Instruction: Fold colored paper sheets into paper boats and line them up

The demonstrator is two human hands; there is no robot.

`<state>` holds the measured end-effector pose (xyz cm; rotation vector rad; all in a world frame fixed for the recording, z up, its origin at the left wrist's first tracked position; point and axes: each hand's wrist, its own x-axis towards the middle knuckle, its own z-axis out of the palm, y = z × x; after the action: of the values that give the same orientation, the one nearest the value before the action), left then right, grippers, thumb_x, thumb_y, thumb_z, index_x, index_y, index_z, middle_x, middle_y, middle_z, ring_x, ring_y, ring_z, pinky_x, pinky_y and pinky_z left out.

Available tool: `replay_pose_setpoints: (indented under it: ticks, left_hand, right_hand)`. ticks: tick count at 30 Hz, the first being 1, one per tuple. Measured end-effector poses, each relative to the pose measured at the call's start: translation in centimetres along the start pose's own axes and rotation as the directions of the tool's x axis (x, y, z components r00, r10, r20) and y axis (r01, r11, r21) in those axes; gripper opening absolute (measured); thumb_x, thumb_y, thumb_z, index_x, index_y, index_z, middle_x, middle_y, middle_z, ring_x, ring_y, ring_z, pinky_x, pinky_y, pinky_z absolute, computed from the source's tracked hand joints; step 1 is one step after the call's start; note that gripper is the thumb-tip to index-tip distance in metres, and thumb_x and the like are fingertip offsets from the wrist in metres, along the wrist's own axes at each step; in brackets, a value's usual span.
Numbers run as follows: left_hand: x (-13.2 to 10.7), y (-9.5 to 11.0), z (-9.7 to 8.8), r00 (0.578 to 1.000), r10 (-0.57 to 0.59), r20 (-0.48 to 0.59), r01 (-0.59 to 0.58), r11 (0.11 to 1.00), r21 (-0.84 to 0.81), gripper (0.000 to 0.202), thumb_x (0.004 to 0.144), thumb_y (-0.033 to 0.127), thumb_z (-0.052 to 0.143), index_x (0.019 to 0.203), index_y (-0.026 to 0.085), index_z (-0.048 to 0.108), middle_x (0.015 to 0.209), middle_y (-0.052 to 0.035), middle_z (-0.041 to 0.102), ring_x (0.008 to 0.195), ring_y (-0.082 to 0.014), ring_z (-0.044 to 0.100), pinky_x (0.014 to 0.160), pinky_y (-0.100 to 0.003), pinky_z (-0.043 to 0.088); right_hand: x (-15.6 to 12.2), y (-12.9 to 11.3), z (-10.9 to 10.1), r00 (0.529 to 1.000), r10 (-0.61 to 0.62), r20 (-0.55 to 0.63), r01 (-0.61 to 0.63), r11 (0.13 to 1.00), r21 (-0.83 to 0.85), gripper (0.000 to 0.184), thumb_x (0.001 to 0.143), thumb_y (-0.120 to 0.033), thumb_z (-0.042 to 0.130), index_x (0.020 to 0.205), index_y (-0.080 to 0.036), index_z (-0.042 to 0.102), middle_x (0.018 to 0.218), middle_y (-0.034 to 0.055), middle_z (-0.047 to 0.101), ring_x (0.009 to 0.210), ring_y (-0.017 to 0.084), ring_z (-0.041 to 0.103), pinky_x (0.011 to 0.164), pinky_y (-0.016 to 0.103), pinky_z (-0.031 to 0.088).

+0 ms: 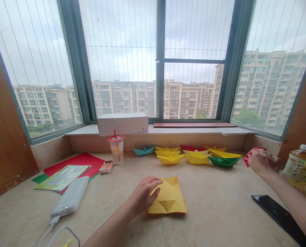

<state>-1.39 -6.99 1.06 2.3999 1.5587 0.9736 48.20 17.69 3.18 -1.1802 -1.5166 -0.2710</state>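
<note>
My left hand (pixel 149 192) rests on the left side of a creased yellow paper square (pixel 172 192), its fingers lying on the paper and its thumb apart from them. Fold lines cross the square, and a small flap shows at its near middle. At the far right my right hand (pixel 264 161) is closed on a red folded paper (pixel 249 158); its fingertips are partly hidden. Folded paper boats stand in rows at the back: several yellow boats (pixel 170 160), a green boat (pixel 224 162), a red boat (pixel 191 148) and a blue-green boat (pixel 144 151).
A drink bottle (pixel 299 164) and a black phone (pixel 276 212) lie near my right arm. On the left are a power bank (pixel 72 195) with a cable, coloured paper sheets (pixel 75 163), a small packet (pixel 106 167) and a plastic cup (pixel 117 151). A white box (pixel 123 124) sits on the sill.
</note>
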Motion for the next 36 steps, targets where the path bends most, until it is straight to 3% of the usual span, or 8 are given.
replay_pose_setpoints:
  ticks: [3, 8, 11, 16, 20, 25, 31, 36]
  left_hand:
    - [0.2, 0.0, 0.5, 0.99, -0.086, -0.114, 0.065, 0.983, -0.173, 0.032, 0.093, 0.033, 0.05, 0.119, 0.023, 0.066, 0.117, -0.0103, 0.068, 0.111, -0.0255, 0.061, 0.1, -0.041, 0.046]
    - [0.4, 0.3, 0.7, 0.94, -0.263, -0.219, 0.101, 0.823, -0.558, 0.058, 0.09, 0.049, 0.056, 0.14, 0.021, 0.049, 0.129, -0.0158, 0.061, 0.115, -0.0265, 0.059, 0.097, -0.042, 0.048]
    - [0.4, 0.7, 0.1, 0.952, -0.259, -0.165, 0.036, 0.63, -0.776, 0.087, 0.079, 0.063, 0.064, 0.15, 0.023, 0.033, 0.142, -0.0173, 0.051, 0.124, -0.0301, 0.054, 0.099, -0.043, 0.047]
    - [0.6, 1.7, -0.2, 0.977, -0.212, 0.024, 0.108, 0.391, -0.914, 0.061, 0.078, 0.051, 0.073, 0.129, 0.02, 0.058, 0.119, -0.0123, 0.068, 0.108, -0.0282, 0.065, 0.091, -0.036, 0.051]
    - [1.0, 1.8, 0.3, 0.944, -0.328, 0.031, 0.141, 0.315, -0.939, 0.048, 0.071, 0.038, 0.082, 0.11, 0.017, 0.063, 0.102, -0.0103, 0.074, 0.088, -0.0233, 0.07, 0.074, -0.03, 0.054]
    - [1.4, 0.9, 0.1, 0.893, -0.447, -0.05, 0.103, 0.31, -0.945, 0.04, 0.069, 0.033, 0.084, 0.099, 0.015, 0.065, 0.101, -0.0088, 0.075, 0.093, -0.023, 0.069, 0.084, -0.032, 0.053]
    - [1.4, 0.8, -0.5, 0.855, -0.514, -0.06, 0.1, 0.277, -0.956, 0.041, 0.073, 0.039, 0.079, 0.103, 0.018, 0.063, 0.096, -0.0047, 0.075, 0.084, -0.021, 0.071, 0.078, -0.032, 0.056]
    - [0.8, 2.3, -0.2, 0.917, -0.383, 0.108, 0.206, 0.226, -0.952, 0.044, 0.078, 0.035, 0.075, 0.117, 0.022, 0.059, 0.104, -0.0062, 0.074, 0.087, -0.0229, 0.072, 0.078, -0.033, 0.057]
  right_hand:
    - [-0.1, -8.8, 1.6, 0.989, -0.066, 0.134, 0.079, 0.992, -0.099, 0.028, 0.088, -0.049, 0.046, 0.077, -0.026, 0.056, 0.09, 0.0193, 0.067, 0.089, 0.036, 0.064, 0.08, 0.052, 0.045]
    - [-7.8, -24.8, 4.2, 0.926, -0.191, 0.327, 0.027, 0.894, 0.447, 0.026, 0.094, -0.046, 0.045, 0.097, -0.022, 0.054, 0.092, 0.0104, 0.07, 0.086, 0.026, 0.068, 0.075, 0.037, 0.052]
    - [-13.5, -29.8, 5.0, 0.856, -0.261, 0.446, -0.121, 0.737, 0.665, 0.021, 0.098, -0.041, 0.042, 0.098, -0.023, 0.053, 0.092, 0.0089, 0.071, 0.084, 0.023, 0.069, 0.073, 0.032, 0.054]
    - [-17.1, -29.6, 4.8, 0.76, -0.413, 0.502, -0.098, 0.69, 0.717, 0.018, 0.098, -0.033, 0.044, 0.091, -0.024, 0.058, 0.094, 0.0085, 0.071, 0.086, 0.022, 0.068, 0.075, 0.033, 0.055]
    - [-16.4, -27.8, 4.0, 0.788, -0.304, 0.536, -0.185, 0.713, 0.676, 0.017, 0.096, -0.036, 0.048, 0.099, -0.024, 0.06, 0.096, 0.0086, 0.072, 0.09, 0.024, 0.07, 0.078, 0.033, 0.056]
    - [-15.9, -27.9, 4.0, 0.73, -0.164, 0.664, -0.449, 0.616, 0.647, 0.022, 0.095, -0.044, 0.051, 0.1, -0.024, 0.057, 0.097, 0.0083, 0.073, 0.088, 0.023, 0.071, 0.073, 0.033, 0.057]
    - [-14.9, -28.9, 3.4, 0.562, -0.14, 0.815, -0.709, 0.427, 0.562, 0.034, 0.087, -0.049, 0.062, 0.104, -0.021, 0.062, 0.104, 0.0091, 0.074, 0.096, 0.025, 0.07, 0.081, 0.035, 0.056]
    - [-14.1, -29.1, 3.2, 0.451, -0.17, 0.876, -0.812, 0.33, 0.481, 0.048, 0.09, -0.059, 0.053, 0.109, -0.019, 0.069, 0.105, 0.0103, 0.075, 0.102, 0.028, 0.069, 0.085, 0.039, 0.056]
